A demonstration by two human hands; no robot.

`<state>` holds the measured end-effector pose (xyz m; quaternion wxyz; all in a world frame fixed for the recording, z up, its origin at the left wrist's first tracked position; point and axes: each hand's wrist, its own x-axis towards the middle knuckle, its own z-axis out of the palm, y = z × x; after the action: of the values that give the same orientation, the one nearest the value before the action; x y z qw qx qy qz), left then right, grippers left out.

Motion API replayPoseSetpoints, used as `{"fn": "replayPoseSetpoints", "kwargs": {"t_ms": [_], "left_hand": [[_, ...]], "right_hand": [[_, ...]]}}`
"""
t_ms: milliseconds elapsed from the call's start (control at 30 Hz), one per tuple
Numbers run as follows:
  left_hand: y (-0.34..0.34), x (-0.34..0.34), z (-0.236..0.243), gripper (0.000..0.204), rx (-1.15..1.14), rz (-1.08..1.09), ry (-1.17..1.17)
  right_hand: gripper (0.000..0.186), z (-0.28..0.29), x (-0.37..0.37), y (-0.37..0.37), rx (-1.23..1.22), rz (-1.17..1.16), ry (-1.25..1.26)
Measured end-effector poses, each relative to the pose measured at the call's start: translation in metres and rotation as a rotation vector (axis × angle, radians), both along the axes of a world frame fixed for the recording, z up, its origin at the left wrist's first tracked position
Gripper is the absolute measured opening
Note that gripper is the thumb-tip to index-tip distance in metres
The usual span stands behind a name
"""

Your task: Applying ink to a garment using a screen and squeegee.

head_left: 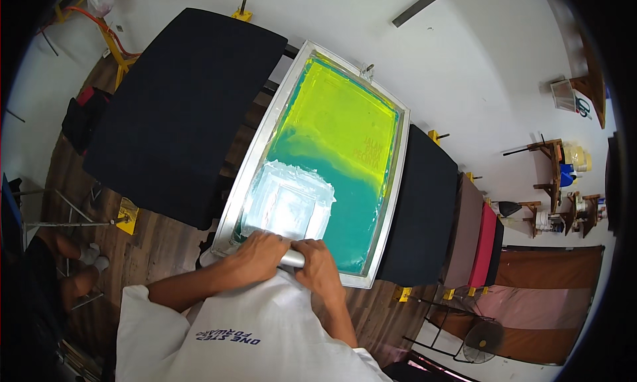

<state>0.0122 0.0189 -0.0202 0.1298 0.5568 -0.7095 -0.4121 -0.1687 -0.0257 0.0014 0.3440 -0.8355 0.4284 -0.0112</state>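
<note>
A silkscreen frame (396,219) with pale metal edges lies tilted in front of me. Its mesh is teal in the near part (355,232) and yellow-green in the far part (338,103). White ink (292,196) is smeared over the near left of the mesh. At the frame's near end, my left hand (264,254) and my right hand (317,266) are both closed round a silver bar-shaped squeegee (290,258). Between the hands only a short stretch of it shows; its blade is hidden from view.
A large black fabric-covered board (186,110) stands left of the frame, another black one (418,216) to the right. Beyond are brown and red boards (483,242) on yellow brackets. Wall shelves (551,166) and a fan (483,339) are at right. A person's legs (76,269) show at left.
</note>
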Motion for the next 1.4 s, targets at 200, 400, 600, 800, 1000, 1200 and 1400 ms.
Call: {"fn": "replayPoseSetpoints", "kwargs": {"t_ms": [200,400,600,800,1000,1200,1400], "left_hand": [[-0.052,0.011,0.010,0.035,-0.138,0.131,-0.020],[-0.025,0.006,-0.034,0.056,-0.311,0.143,-0.030],[0.019,0.007,-0.007,0.053,-0.214,-0.001,-0.070],[-0.042,0.015,-0.007,0.035,-0.144,0.009,-0.071],[-0.064,0.015,-0.020,0.047,-0.276,0.134,-0.017],[0.005,0.001,-0.025,0.055,-0.305,0.006,-0.151],[-0.010,0.011,0.008,0.039,-0.136,-0.048,-0.092]], "right_hand": [[0.045,0.002,0.015,-0.061,-0.166,0.050,-0.009],[0.063,-0.022,0.017,-0.039,-0.266,0.055,0.081],[0.066,-0.001,0.010,0.012,-0.134,0.032,0.052],[0.048,0.006,0.018,-0.043,-0.139,0.041,0.050],[0.050,-0.018,0.020,-0.077,-0.243,0.044,0.042],[0.063,-0.021,0.006,-0.007,-0.204,0.029,0.069],[0.052,0.001,0.006,-0.015,-0.096,0.048,0.031]]}}
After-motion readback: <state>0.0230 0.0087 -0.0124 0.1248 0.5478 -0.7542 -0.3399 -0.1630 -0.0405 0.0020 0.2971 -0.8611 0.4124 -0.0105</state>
